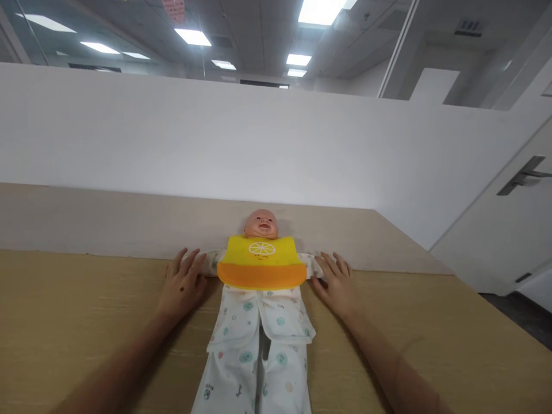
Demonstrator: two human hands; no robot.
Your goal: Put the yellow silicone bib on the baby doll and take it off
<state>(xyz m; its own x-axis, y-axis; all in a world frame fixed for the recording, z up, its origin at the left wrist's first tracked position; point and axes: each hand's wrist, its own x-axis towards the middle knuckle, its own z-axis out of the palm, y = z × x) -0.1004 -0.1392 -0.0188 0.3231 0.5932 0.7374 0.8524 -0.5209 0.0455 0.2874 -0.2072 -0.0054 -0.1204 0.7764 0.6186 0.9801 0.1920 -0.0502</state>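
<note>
The doll (261,223) lies between the left hand (183,288) and right hand (337,288), fingers spread at its sleeves (309,265); whether they pinch, I cannot tell. Light, even contact should best keep the bib (261,261) straight.

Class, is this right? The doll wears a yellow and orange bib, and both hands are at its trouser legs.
One part is wrong: the head view shows the left hand at one sleeve and the right hand at the other sleeve, not lower down. The doll does wear a yellow and orange bib.
</note>
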